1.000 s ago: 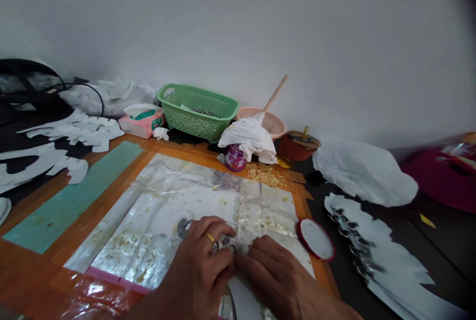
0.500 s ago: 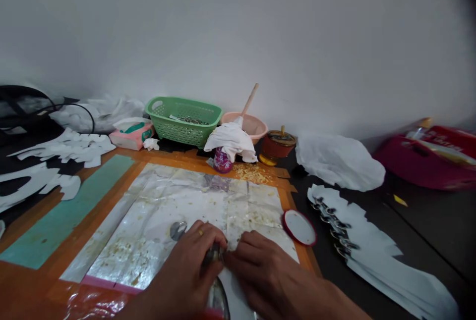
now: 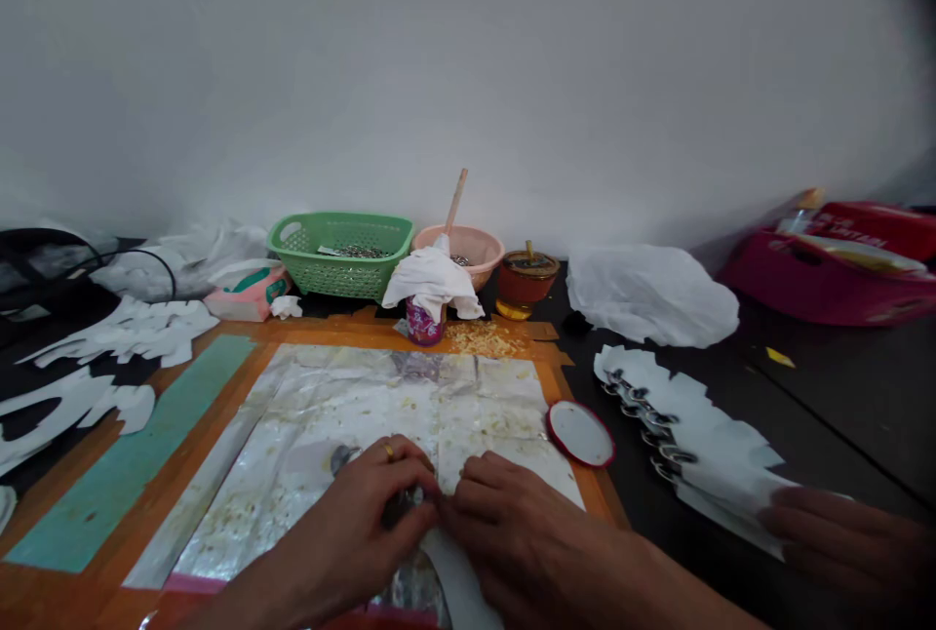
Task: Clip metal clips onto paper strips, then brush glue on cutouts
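Right up close, the person's left hand (image 3: 342, 523), a gold ring (image 3: 388, 452) on one finger, curls around a small dark metal piece (image 3: 402, 503), and the right hand (image 3: 519, 537) presses in from the other side, its fingers (image 3: 475, 479) meeting the piece, so the two hands sit narrow and touching. Below them runs a long white strip (image 3: 457, 586), partly hidden. A grey metal ring (image 3: 340, 459) lies just beside the left hand on a crumpled silvery sheet (image 3: 366, 406), which covers the orange desk (image 3: 577, 503) alongside a teal strip (image 3: 124, 459). To the right lie a red-rimmed white lid (image 3: 580, 434) and a stack of scalloped white cut-outs (image 3: 683, 425) edged with metal clips, where another person's blurred hand (image 3: 840, 542) rests. Further back sit yellow shavings (image 3: 483, 339), a pink can (image 3: 415, 325) under a white cloth (image 3: 431, 284), and a green plastic basket (image 3: 340, 255) holding metal bits. Beside these stand a peach bowl (image 3: 460, 255) with a wooden handle (image 3: 455, 201) and a red-brown jar (image 3: 525, 284) – then, against the wall, a red tub (image 3: 826, 274).
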The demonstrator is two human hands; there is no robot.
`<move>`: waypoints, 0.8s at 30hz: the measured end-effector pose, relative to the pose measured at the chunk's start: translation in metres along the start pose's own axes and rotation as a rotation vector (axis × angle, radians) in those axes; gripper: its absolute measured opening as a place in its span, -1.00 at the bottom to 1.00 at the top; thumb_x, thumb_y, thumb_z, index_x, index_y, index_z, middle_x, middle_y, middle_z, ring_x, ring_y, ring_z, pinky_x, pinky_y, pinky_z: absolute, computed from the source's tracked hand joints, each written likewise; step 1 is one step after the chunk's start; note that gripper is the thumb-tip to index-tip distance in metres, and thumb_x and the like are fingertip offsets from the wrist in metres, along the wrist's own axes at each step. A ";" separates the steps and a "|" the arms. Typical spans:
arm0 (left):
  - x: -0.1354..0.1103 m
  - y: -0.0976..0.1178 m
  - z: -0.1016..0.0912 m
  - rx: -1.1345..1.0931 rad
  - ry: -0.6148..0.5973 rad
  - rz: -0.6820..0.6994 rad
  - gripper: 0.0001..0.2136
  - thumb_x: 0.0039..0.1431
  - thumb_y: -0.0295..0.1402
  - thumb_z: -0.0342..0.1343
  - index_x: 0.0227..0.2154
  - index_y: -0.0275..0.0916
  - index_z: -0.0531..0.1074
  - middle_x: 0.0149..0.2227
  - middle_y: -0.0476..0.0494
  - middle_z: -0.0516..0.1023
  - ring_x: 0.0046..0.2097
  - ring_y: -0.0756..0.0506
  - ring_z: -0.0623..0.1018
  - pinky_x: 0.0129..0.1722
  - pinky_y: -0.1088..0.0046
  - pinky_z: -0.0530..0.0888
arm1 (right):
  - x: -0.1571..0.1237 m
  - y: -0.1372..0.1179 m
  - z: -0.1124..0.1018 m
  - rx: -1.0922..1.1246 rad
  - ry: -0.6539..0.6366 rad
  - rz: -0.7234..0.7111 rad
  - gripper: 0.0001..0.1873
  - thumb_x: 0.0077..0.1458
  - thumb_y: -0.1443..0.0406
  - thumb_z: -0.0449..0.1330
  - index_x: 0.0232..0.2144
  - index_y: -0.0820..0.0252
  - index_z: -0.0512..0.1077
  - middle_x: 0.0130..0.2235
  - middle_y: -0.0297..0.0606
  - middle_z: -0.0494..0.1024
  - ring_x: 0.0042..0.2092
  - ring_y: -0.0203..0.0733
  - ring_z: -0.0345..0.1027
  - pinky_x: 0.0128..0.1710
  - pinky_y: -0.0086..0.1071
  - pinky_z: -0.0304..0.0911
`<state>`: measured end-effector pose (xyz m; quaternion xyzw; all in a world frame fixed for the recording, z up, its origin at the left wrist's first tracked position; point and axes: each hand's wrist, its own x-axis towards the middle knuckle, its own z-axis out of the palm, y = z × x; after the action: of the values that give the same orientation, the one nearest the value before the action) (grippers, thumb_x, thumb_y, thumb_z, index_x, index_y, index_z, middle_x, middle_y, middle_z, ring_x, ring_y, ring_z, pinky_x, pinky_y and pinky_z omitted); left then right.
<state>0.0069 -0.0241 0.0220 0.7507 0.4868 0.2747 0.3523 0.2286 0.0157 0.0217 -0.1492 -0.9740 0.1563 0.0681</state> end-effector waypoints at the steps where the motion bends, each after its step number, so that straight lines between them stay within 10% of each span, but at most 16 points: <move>1: 0.001 -0.002 0.002 0.057 0.007 0.003 -0.82 0.18 -0.54 0.10 -0.29 -0.15 0.54 -0.16 -0.06 0.52 -0.10 -0.08 0.53 -0.06 0.41 0.44 | 0.000 0.000 0.000 -0.008 0.001 -0.003 -0.77 0.15 0.40 0.16 -0.11 0.24 0.42 -0.17 -0.17 0.54 -0.17 -0.10 0.29 -0.12 -0.24 0.24; 14: 0.006 0.010 0.010 0.488 -0.073 0.015 -0.80 0.25 -0.56 -0.05 -0.28 -0.21 0.46 -0.10 -0.19 0.51 -0.15 -0.19 0.57 -0.21 0.25 0.52 | -0.005 0.000 0.000 0.197 0.061 0.121 -0.56 0.03 0.53 0.06 -0.01 0.26 0.39 -0.06 -0.08 0.53 -0.01 -0.04 0.34 0.10 -0.16 0.24; 24: -0.018 -0.028 0.044 0.492 0.278 0.260 -0.79 0.17 -0.66 -0.07 -0.37 -0.20 0.31 -0.26 -0.14 0.47 -0.26 -0.11 0.53 -0.31 0.39 0.53 | 0.002 -0.006 -0.015 0.158 -0.145 0.161 -0.65 0.12 0.47 0.15 -0.04 0.17 0.44 -0.13 -0.18 0.51 -0.08 -0.05 0.29 -0.03 -0.20 0.22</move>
<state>0.0182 -0.0444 -0.0276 0.8246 0.4822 0.2913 0.0520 0.2278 0.0151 0.0384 -0.2092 -0.9459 0.2478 -0.0036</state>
